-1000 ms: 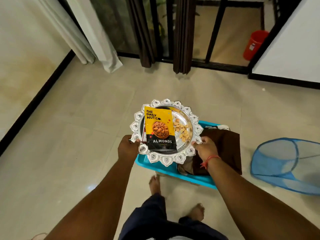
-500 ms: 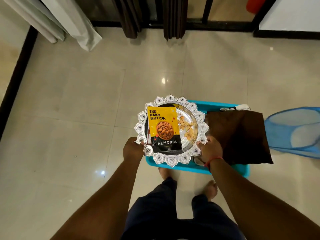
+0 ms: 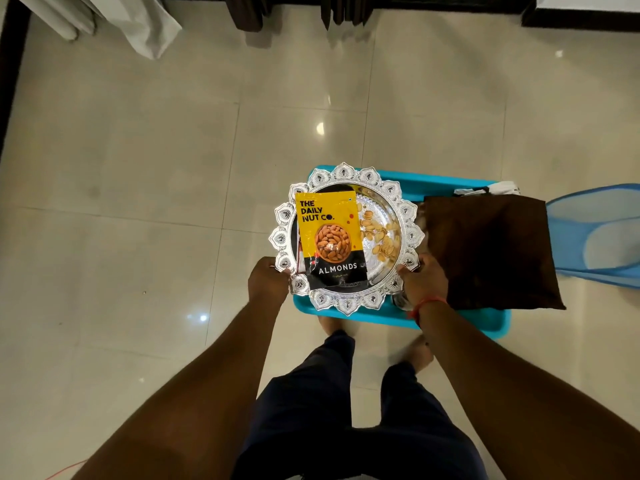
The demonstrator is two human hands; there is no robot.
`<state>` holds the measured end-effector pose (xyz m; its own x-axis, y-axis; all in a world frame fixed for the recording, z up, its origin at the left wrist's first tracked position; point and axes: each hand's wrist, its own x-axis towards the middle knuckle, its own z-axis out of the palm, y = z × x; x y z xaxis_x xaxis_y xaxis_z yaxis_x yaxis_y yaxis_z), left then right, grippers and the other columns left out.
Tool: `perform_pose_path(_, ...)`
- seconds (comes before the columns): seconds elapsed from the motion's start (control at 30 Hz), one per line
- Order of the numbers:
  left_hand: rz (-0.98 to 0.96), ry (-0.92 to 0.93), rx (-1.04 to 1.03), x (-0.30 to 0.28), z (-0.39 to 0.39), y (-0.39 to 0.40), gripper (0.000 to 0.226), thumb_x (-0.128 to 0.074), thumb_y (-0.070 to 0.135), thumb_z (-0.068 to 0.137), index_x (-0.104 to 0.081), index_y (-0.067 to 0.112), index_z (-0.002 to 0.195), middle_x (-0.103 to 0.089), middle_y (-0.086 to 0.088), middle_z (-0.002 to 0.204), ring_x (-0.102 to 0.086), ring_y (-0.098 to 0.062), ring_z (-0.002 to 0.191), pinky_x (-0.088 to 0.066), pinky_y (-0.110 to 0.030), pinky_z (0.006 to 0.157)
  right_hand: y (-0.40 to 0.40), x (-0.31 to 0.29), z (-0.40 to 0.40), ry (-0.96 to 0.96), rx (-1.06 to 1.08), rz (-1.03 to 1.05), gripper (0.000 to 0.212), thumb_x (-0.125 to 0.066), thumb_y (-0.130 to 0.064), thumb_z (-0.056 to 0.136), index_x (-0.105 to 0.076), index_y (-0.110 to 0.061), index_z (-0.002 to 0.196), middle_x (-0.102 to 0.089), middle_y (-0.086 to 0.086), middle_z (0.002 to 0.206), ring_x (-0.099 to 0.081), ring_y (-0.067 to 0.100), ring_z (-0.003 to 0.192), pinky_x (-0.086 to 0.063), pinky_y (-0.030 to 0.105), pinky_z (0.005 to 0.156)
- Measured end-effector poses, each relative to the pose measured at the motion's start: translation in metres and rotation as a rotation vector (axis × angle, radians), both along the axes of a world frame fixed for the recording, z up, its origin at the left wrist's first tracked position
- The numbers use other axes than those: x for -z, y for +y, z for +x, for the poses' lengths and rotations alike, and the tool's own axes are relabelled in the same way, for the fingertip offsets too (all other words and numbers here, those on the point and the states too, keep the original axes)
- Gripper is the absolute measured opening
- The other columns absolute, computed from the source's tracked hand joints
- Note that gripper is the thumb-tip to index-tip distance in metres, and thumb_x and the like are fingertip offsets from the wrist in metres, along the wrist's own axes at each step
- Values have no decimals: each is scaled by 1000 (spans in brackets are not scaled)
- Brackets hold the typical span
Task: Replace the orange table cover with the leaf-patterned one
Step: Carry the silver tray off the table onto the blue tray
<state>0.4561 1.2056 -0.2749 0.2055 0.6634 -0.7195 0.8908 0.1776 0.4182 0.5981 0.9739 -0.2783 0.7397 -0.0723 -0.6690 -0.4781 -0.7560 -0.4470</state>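
1. the left hand [image 3: 268,280] and the right hand [image 3: 424,282] each gripped the rim of a silver plate [image 3: 410,233] with an almond packet [image 3: 329,239].
2. no table cover was in view, so i judged the swap was not yet started.

Warm indoor light, ceiling-lamp glare on glossy floor [image 3: 138,168], wide-angle edge bending.

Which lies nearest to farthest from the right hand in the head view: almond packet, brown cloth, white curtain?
From the right hand:
1. Brown cloth, touching its right side.
2. Almond packet, leftward on the silver plate.
3. White curtain, far upper left.
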Motion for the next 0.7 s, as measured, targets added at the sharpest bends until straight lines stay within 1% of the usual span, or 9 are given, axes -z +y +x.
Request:
perform_pose_path(0.1,22,25,59,-6,3,-2,9,-65,17,88,-57,22,87,-71,-11,99,-69,-32,89,-59,-47,83,1,0,1,22,-5,10,55,-70,-24,91,-49,-8,140,-56,15,139,-54,33,126,-43,34,101)
perform_pose_path(0.13,31,41,95,-9,5,-3,5,-64,19,89,-59,20,90,-71,-12,100,-68,-30,87,-59,-43,79,2,0,1,37,-5,20,57,-69,-24,92,-46,-9,142,-54,15,142,-52,33,129,-42,33,101)
perform_pose_path(0.2,38,76,160,-13,8,-6,17,-60,20,92,-62,12,106,-70,-13,108,-66,-28,90,-53,-35,73,4,-1,1,64,-6,48,59,-66,-24,94,-41,-11,146,-48,13,148,-50,33,131,-40,27,93)
perform_pose_path(0.27,78,133,224,-20,12,-10,34,-59,20,93,-54,6,124,-63,-15,121,-62,-31,106,-49,-38,82,4,-4,1,66,-12,75,62,-66,-26,94,-37,-13,148,-45,12,150,-49,34,132,-41,29,93)
perform_pose_path(0.4,324,165,482,-43,15,-24,52,-58,25,94,-40,6,139,-48,-17,139,-48,-36,125,-43,-46,101,-1,-21,3,-10,-227,-34,70,-61,-37,95,-29,-12,152,-37,16,152,-41,39,136,-37,46,112)
perform_pose_path(0.47,454,146,662,-57,18,-34,60,-55,33,97,-33,7,147,-40,-16,150,-43,-36,133,-41,-48,108,-6,-35,4,-68,-348,-73,68,-59,-40,96,-31,-14,151,-37,17,150,-42,41,133,-37,51,110)
perform_pose_path(0.53,537,143,809,-70,26,-46,66,-51,40,99,-26,10,152,-31,-15,158,-35,-34,142,-35,-50,113,-10,-49,6,-115,-467,-84,65,-56,-42,96,-32,-15,150,-36,15,150,-40,39,134,-37,51,110)
perform_pose_path(0.6,590,157,929,-84,35,-62,70,-45,47,99,-19,13,155,-20,-14,163,-25,-33,147,-27,-53,117,-19,-66,11,-174,-576,-85,66,-53,-44,97,-28,-17,152,-29,12,156,-33,36,140,-34,52,111)
perform_pose_path(0.7,691,116,1072,-105,51,-91,75,-33,58,99,-12,17,158,-7,-12,166,-9,-34,152,-12,-59,120,-37,-94,22,-280,-745,-142,75,-45,-55,97,-14,-22,157,-11,5,166,-14,32,151,-21,56,119)
